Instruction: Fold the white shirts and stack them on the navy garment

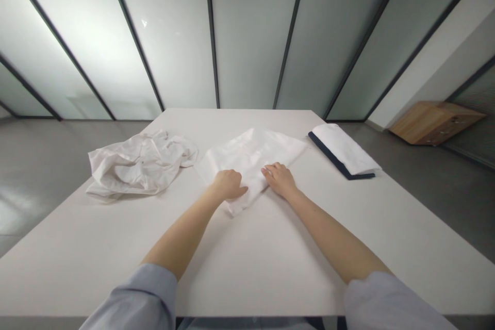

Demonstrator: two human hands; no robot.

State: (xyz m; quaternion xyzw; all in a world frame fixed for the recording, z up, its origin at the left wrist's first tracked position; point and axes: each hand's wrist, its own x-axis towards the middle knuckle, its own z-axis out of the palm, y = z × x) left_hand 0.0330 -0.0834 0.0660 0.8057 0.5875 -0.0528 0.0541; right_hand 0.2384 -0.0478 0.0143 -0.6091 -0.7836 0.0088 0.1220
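A thin, slightly shiny white cloth [251, 147] lies spread and wrinkled on the middle of the table, one corner pointing towards me. On its near left part is my left hand [230, 184], its fingers curled under at the cloth and the thumb pointing right. The fingertips are hidden, so the exact grip does not show. My right hand [280, 179] rests on the near right edge of the cloth, palm down, fingers lying slightly bent over it. Whether the cloth is a garment or a plain sheet, I cannot tell.
A crumpled white cloth heap [141, 165] lies at the table's left edge. On the right, a folded white cloth [344, 148] lies on a folded dark blue cloth [332, 159]. Beyond the white table [259, 268] are frosted glass panels and a wooden cabinet [433, 122].
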